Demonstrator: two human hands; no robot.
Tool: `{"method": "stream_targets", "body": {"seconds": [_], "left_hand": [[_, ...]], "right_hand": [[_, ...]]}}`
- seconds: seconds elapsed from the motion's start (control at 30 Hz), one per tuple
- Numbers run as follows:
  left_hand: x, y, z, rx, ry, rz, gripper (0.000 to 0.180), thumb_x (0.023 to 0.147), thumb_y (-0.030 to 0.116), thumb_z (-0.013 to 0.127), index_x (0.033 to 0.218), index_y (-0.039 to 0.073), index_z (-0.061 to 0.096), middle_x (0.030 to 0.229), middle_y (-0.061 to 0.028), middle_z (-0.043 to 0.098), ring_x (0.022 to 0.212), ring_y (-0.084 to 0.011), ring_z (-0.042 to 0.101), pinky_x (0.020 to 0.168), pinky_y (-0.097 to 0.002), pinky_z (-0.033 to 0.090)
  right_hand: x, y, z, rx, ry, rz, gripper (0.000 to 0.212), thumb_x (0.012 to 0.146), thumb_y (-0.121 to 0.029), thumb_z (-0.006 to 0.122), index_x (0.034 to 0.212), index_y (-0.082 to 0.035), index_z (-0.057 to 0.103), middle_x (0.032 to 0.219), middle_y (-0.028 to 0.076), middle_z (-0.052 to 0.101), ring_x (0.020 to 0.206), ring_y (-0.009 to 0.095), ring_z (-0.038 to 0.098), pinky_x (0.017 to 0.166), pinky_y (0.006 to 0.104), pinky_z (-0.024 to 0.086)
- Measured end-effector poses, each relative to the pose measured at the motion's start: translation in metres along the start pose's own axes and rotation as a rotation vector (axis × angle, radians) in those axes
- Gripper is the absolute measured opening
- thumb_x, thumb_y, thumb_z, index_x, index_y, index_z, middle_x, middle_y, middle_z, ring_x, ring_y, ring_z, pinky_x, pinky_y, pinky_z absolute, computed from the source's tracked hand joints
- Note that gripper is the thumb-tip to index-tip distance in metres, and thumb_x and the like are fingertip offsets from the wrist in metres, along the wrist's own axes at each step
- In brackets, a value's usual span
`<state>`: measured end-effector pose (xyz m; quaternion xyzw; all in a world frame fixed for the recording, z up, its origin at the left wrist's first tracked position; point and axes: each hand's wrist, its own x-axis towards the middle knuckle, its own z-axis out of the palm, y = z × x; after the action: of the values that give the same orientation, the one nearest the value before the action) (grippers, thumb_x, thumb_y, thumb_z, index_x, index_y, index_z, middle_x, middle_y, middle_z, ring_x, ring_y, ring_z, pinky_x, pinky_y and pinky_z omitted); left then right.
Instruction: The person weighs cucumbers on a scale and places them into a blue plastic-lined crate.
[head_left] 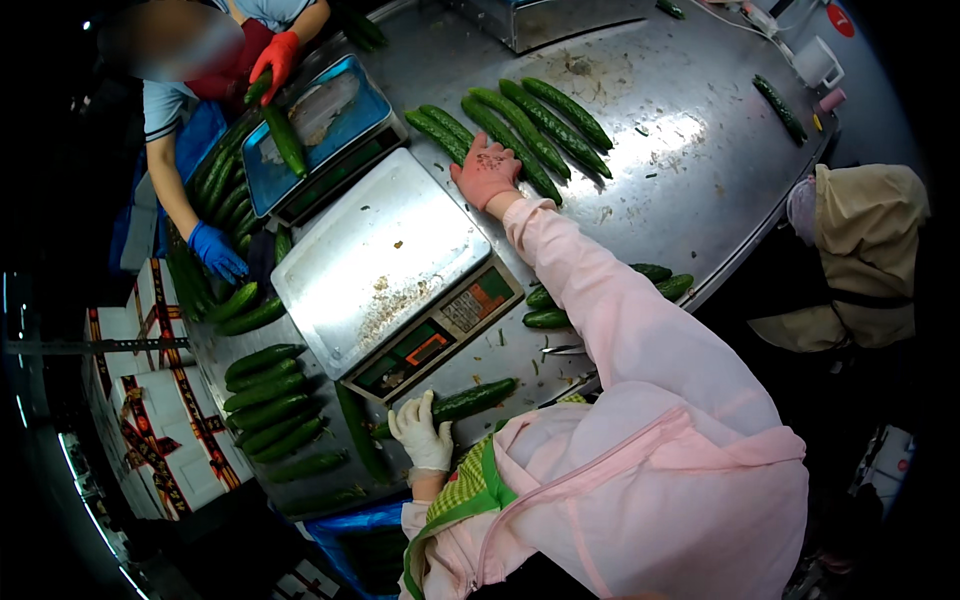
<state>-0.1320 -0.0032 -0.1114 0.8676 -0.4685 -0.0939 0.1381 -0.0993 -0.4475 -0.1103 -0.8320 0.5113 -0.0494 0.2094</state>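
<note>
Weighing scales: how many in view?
2 clearly: the silver-plate scale left of centre, and the blue-tray scale beyond it. The cut-off metal box at the top edge may be another.

A work room, likely for packing vegetables, is being seen here. A big metal table (690,200) is being shared by rows of cucumbers (553,128) and two scales (375,225). White boxes (200,470) at the side are being crossed by strips of red and black tape (153,455). Gloves (215,250) are being worn by two people (225,68) at the table.
</note>
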Motion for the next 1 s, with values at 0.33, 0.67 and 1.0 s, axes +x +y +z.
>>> {"method": "stream_targets", "body": {"seconds": [0.33,0.67,1.0], "left_hand": [[0.001,0.001,-0.003,-0.038,-0.008,-0.020,0.072,0.064,0.013,0.077,0.132,0.015,0.052,0.115,-0.0068,0.053,0.117,-0.0283,0.047,0.111,-0.0538,0.021],[0.003,0.001,-0.006,-0.039,-0.007,-0.004,0.076,0.064,0.015,0.077,0.135,0.013,0.049,0.115,-0.0089,0.052,0.118,-0.0304,0.045,0.111,-0.0539,0.020],[0.014,0.024,-0.055,-0.152,0.088,0.016,0.067,0.074,0.012,0.072,0.136,0.011,0.049,0.120,-0.0100,0.055,0.125,-0.0327,0.045,0.111,-0.0535,0.023]], "right_hand": [[-0.007,0.037,0.005,-0.325,0.351,-0.303,0.035,0.092,-0.028,0.053,0.115,-0.002,0.061,0.112,0.016,0.063,0.097,0.031,0.062,0.079,0.0452,0.050],[0.003,0.207,-0.020,-0.684,0.422,-0.699,0.034,0.088,-0.022,0.057,0.115,-0.003,0.061,0.107,0.015,0.064,0.093,0.029,0.063,0.077,0.0422,0.052],[-0.013,0.170,-0.068,-0.389,0.072,-0.618,0.037,0.091,-0.016,0.056,0.125,-0.004,0.055,0.118,0.015,0.059,0.109,0.028,0.058,0.097,0.0404,0.047]]}}
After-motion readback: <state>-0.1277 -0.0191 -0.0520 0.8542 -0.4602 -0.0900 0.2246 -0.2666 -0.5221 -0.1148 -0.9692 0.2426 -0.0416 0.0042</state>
